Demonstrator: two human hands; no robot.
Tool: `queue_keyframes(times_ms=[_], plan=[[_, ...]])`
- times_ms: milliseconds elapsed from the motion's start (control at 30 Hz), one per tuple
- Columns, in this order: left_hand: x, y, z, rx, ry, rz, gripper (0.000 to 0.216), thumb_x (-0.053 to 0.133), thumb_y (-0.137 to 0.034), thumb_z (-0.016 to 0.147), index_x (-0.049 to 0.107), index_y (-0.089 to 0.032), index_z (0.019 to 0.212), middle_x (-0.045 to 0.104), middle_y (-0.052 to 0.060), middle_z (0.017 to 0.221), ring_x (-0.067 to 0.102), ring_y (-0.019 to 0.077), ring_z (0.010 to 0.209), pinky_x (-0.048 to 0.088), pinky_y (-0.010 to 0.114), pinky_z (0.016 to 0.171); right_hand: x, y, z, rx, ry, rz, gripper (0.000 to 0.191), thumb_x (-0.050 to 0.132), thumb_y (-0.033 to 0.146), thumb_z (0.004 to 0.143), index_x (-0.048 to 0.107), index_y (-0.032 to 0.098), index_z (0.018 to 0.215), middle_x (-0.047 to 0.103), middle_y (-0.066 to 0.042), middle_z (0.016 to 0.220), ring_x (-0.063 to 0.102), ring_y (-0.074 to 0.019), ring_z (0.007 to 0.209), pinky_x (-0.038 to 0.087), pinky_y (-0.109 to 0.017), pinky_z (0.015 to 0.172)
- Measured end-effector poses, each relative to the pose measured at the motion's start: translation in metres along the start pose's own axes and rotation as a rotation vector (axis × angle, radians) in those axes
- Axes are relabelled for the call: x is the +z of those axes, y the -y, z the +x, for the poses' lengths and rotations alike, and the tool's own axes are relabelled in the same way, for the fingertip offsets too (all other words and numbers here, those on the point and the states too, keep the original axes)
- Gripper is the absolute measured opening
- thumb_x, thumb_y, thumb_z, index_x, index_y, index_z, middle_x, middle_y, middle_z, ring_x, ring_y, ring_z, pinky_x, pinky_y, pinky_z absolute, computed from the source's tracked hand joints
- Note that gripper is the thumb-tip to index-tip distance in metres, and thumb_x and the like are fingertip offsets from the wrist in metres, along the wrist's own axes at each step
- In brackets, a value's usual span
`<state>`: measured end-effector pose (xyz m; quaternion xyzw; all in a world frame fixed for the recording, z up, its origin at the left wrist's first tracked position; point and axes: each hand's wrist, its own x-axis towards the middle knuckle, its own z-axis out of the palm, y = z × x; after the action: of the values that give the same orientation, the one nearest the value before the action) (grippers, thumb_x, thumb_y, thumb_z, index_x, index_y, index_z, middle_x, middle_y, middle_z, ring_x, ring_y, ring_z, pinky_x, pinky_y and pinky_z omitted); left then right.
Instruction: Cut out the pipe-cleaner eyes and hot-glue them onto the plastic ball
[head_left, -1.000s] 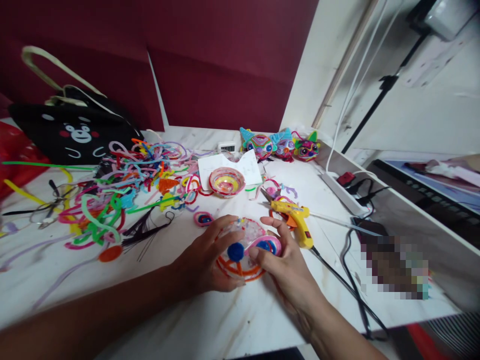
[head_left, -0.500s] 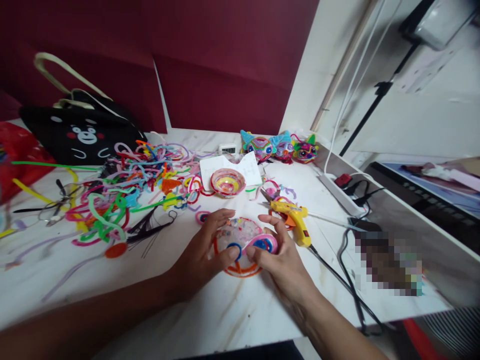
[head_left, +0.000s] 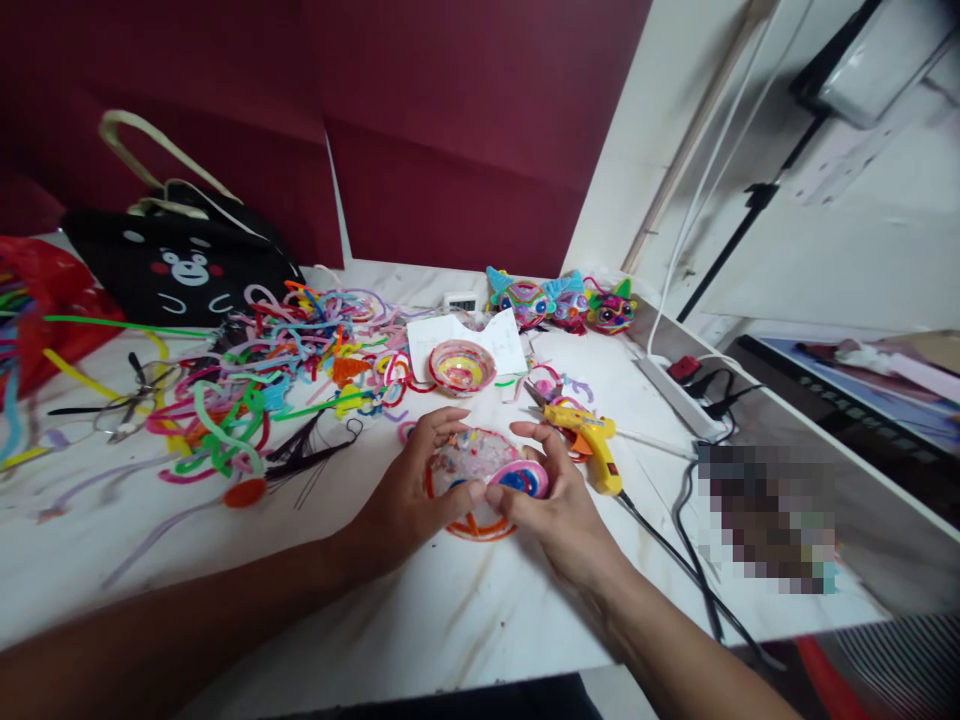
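Just left of the one yellow glue gun, two hands meet on one orange-rimmed disc, held low at the counter. The left hand has its grip closed on the disc's near edge. The right hand has its grip pinching the one pink-and-blue coil on the disc. Beyond the glue gun are one small bowl and three cat-face figures. Far left of it lie one pipe-cleaner heap and one black bag. The counter is white and marbled, with a maroon wall behind.

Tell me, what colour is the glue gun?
The glue gun is yellow with an orange trigger; head view.
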<state>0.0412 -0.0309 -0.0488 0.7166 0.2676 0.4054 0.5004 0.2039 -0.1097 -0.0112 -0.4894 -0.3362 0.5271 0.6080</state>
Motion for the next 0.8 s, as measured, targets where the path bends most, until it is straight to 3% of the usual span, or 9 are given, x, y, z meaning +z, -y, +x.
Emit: queue_keyframes(times_ms=[300, 600, 800], plan=[[-0.005, -0.004, 0.006, 0.055, -0.045, -0.047, 0.057, 0.072, -0.035, 0.083, 0.046, -0.028, 0.133, 0.051, 0.008, 0.136, 0.046, 0.0278, 0.134, 0.041, 0.044, 0.111, 0.005, 0.014, 0.012, -0.071, 0.098, -0.089, 0.074, 0.084, 0.016, 0.056, 0.045, 0.024, 0.118, 0.060, 0.009, 0.075, 0.052, -0.0096, 0.060, 0.042, -0.021, 0.058], [-0.007, -0.010, 0.011, -0.102, -0.073, -0.120, 0.062, 0.073, -0.042, 0.079, 0.045, -0.025, 0.131, 0.050, 0.010, 0.133, 0.046, 0.0320, 0.131, 0.038, 0.046, 0.109, 0.007, 0.006, 0.020, -0.060, 0.111, -0.065, 0.077, 0.083, 0.016, 0.054, 0.044, 0.023, 0.120, 0.061, 0.009, 0.073, 0.054, -0.0088, 0.061, 0.045, -0.021, 0.059], [-0.008, -0.007, 0.012, -0.171, 0.006, -0.154, 0.064, 0.076, -0.043, 0.079, 0.044, -0.027, 0.132, 0.055, 0.009, 0.127, 0.058, 0.0288, 0.116, 0.046, 0.041, 0.098, 0.002, 0.002, 0.020, -0.048, 0.149, -0.047, 0.079, 0.087, 0.015, 0.054, 0.043, 0.025, 0.119, 0.061, 0.010, 0.073, 0.054, -0.0086, 0.061, 0.046, -0.021, 0.060]])
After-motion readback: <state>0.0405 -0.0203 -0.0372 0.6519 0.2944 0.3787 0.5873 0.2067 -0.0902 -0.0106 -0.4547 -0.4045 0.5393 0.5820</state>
